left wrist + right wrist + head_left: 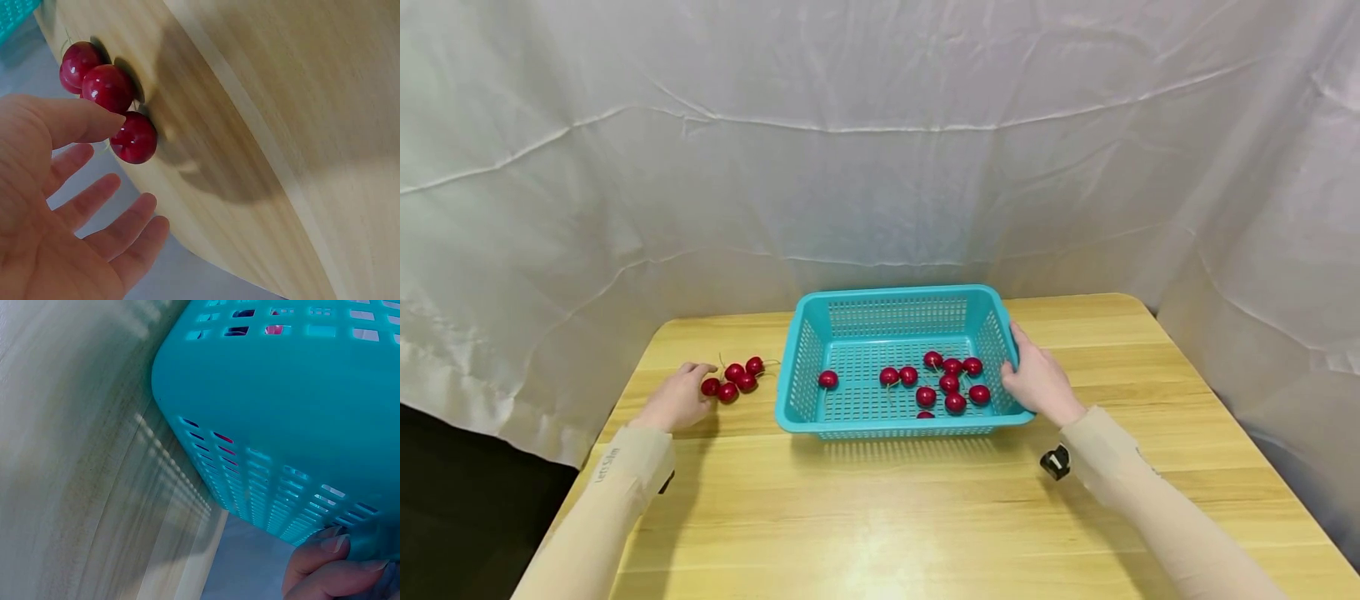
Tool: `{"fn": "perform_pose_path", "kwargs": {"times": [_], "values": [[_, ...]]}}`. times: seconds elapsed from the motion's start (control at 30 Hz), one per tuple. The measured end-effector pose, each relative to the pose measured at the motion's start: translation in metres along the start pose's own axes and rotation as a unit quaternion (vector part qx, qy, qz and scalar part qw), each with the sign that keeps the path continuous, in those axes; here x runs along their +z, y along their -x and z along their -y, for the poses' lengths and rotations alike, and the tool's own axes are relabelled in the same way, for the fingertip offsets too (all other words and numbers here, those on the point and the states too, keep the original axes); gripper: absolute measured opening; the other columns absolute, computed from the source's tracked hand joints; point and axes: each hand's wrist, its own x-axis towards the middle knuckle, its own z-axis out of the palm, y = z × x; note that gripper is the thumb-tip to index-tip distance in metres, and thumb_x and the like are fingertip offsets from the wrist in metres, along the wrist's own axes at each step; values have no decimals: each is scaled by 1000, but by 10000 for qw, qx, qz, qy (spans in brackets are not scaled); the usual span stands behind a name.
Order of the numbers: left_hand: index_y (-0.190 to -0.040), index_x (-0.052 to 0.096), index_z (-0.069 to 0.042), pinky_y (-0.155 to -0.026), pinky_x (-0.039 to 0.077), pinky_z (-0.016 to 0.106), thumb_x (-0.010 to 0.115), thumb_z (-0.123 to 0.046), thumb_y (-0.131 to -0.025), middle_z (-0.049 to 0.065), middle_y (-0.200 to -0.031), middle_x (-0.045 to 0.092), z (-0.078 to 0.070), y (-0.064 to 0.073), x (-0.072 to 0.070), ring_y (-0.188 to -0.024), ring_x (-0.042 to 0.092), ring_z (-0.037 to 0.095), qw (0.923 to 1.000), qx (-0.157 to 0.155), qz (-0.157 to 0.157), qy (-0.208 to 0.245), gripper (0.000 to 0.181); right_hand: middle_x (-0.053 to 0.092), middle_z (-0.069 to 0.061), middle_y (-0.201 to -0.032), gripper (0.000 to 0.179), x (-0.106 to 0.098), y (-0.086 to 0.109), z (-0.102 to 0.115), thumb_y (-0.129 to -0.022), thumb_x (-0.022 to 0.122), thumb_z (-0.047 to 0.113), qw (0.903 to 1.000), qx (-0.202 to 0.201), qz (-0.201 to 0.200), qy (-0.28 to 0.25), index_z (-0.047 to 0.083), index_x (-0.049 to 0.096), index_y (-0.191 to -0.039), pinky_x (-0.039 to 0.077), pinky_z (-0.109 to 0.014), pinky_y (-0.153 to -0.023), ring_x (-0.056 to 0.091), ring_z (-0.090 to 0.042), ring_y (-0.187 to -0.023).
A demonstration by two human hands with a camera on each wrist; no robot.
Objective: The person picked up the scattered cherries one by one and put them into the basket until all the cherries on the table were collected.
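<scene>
Several red cherries with thin stems lie in a small group on the table's left side; the nearest cherry (710, 387) is right by the fingers of my left hand (679, 398). In the left wrist view the thumb of that hand (37, 187) reaches to a cherry (134, 139), its other fingers spread and relaxed; whether the thumb touches it I cannot tell. My right hand (1041, 379) grips the right end of a turquoise plastic basket (910, 430) by its rim. In the right wrist view, curled fingers (319, 553) press under that rim. Several cherries (950, 383) lie inside, mostly toward the right.
The basket rests on a light wooden table (880, 517), near its back edge. A pale curtain (880, 192) hangs behind and along the sides. One cherry (828, 379) sits alone at the basket's left.
</scene>
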Motion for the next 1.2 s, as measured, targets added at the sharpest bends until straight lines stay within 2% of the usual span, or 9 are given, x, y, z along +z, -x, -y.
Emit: {"fn": "perform_pose_path", "kwargs": {"times": [0.2,0.53,0.77,0.97,1.2], "values": [[-136,51,10,-99,48,65,64,-5,-82,38,-133,52,3,-2,2,-116,57,56,9999,-60,135,9,57,55,-42,-133,78,1,0,0,-94,49,13,10000,41,15,-10,-2,10,-160,58,-37,-59,72,-33,-78],[-133,52,11,-101,47,65,62,-6,-86,38,-130,54,8,-5,6,-117,57,55,9990,-190,388,102,52,57,-42,-130,78,1,-1,1,-95,49,13,9999,88,27,-51,-1,9,-160,57,-34,-54,71,-28,-70],[-129,56,9,-98,48,63,63,-7,-87,35,-123,59,9,-5,7,-112,60,51,9988,-187,442,33,46,57,-42,-130,78,1,0,1,-95,49,12,9999,110,38,-90,-1,10,-160,57,-34,-55,71,-28,-72],[-125,57,10,-98,48,62,63,-6,-85,33,-119,62,11,-5,7,-112,60,50,9978,-249,614,-6,44,56,-42,-131,78,0,0,1,-95,49,13,9999,127,42,-70,-1,9,-160,56,-33,-54,70,-26,-70],[-117,60,8,-93,51,58,64,-6,-85,26,-108,66,13,-5,10,-103,63,43,9966,-310,760,114,36,55,-42,-132,78,1,0,1,-95,49,13,9999,120,51,-59,-1,9,-160,55,-31,-52,68,-23,-66]]}}
